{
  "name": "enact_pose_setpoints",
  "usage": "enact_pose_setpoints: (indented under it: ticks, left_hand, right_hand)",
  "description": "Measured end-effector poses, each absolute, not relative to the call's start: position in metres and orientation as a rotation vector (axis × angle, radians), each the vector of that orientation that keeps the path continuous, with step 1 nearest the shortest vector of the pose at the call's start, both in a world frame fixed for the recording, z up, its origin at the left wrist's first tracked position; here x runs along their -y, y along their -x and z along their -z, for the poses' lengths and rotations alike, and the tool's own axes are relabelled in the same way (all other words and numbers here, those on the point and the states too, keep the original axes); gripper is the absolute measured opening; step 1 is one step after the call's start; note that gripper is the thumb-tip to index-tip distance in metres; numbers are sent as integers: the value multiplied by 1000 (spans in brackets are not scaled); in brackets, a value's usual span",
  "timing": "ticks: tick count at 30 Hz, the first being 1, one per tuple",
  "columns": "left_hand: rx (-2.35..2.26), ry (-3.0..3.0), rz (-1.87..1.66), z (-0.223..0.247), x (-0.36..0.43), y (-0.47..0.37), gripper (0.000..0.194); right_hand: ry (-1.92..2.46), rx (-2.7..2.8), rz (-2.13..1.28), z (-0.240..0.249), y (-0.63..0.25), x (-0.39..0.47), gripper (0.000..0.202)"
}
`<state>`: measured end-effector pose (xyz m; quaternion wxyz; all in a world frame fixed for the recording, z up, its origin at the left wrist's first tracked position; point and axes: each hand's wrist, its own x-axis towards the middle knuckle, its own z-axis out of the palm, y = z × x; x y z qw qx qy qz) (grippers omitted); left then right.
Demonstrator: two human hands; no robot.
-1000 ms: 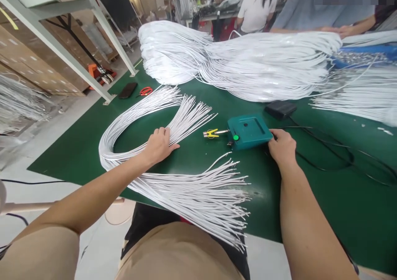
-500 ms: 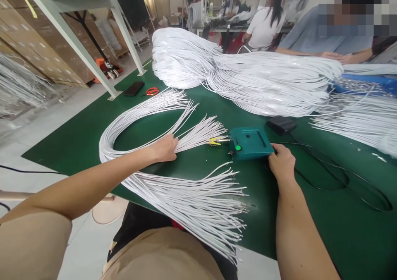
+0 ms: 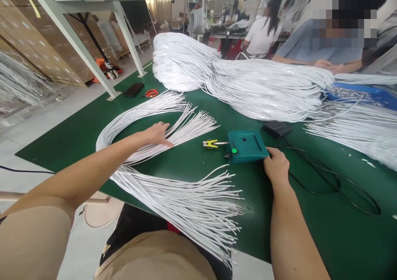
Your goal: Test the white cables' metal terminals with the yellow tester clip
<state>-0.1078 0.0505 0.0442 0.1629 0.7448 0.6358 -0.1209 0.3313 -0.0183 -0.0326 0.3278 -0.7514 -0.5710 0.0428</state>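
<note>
My left hand point(image 3: 159, 134) lies over a curved bundle of white wires point(image 3: 195, 128), its thumb and fingers spread apart. Around the rear right corner of a teal device point(image 3: 248, 145) my right hand point(image 3: 277, 163) is closed. The device has a green button, and a metal piece with a yellow clip point(image 3: 211, 143) sticks out of its left side. Wire ends fan out a little above and left of the clip, apart from it. Nearer my body, a second fan of white wires point(image 3: 192, 201) reaches to the table's front edge.
Large coiled white wire bundles point(image 3: 260, 85) cover the back of the green table point(image 3: 71, 135). A black adapter point(image 3: 277, 129) with a looped cable sits right of the device. Red scissors point(image 3: 151, 93) and a black phone point(image 3: 134, 89) lie back left. People sit beyond.
My left hand has opened from its grip on the wires and moved up and left. The wire ends now stand apart from the clip. My right hand still holds the device.
</note>
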Motion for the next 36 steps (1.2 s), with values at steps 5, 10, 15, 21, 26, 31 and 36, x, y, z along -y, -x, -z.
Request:
enact_pose_setpoints:
  ticks: [5, 10, 15, 21, 26, 31, 36]
  left_hand:
    - [-1647, -1890, 237, -40, -54, 124, 102]
    - [-1544, -1713, 148, -52, -47, 124, 70]
    - [-1475, -1498, -97, -73, -49, 130, 58]
    - [-1272, -1320, -459, -104, -52, 138, 44]
    - [-1089, -1467, -707, -159, -55, 111, 45]
    - [-837, -1539, -630, -164, -38, 46, 28]
    - [-804, -1065, -462, -74, -5, -2, 26]
  right_hand:
    - [2013, 1494, -147, 29, -329, 19, 42]
    - [2001, 1502, -167, 26, -328, 20, 42]
    - [1969, 1491, -154, 27, -328, 21, 37]
    - [1964, 1490, -141, 29, -327, 22, 34]
    - [1976, 1490, -139, 27, -324, 23, 35]
    - [1984, 1477, -120, 23, -325, 25, 34]
    - [1753, 1297, 237, -9, -297, 40, 35]
